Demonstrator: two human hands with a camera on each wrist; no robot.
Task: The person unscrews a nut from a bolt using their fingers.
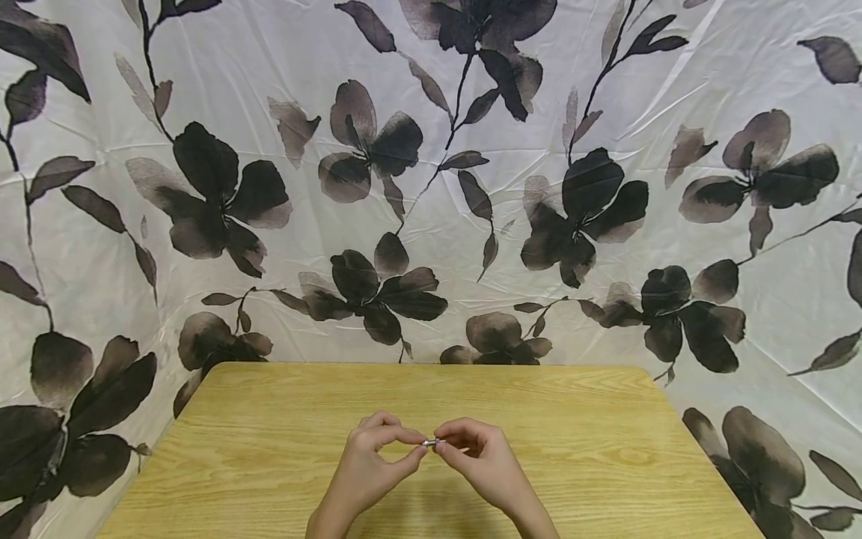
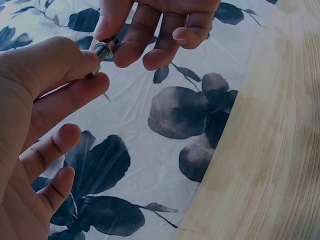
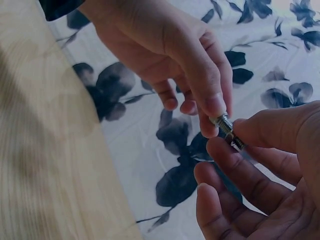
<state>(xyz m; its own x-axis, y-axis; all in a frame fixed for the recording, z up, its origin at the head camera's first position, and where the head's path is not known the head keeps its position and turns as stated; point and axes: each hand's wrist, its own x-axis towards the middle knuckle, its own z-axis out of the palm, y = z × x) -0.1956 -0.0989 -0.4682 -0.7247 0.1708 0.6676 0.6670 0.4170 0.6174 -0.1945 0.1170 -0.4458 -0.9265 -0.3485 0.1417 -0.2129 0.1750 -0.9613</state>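
Note:
A small silvery threaded bolt (image 1: 431, 442) is held between both hands, above the table. My left hand (image 1: 373, 457) pinches one end with thumb and index finger; in the left wrist view its other fingers (image 2: 57, 145) are loosely bent. My right hand (image 1: 481, 453) pinches the opposite end, where a nut (image 3: 233, 140) appears to sit around the threads. Between the fingertips, the bare thread (image 2: 103, 51) shows in the left wrist view. Fingers cover much of both ends, so how far the nut sits along the bolt is hard to tell.
Below the hands lies a light wood-grain table (image 1: 269, 419) with rounded far corners. A white cloth (image 1: 471, 247) printed with dark flowers hangs behind it and along both sides. A dark sleeve cuff (image 3: 60, 7) shows at the left wrist.

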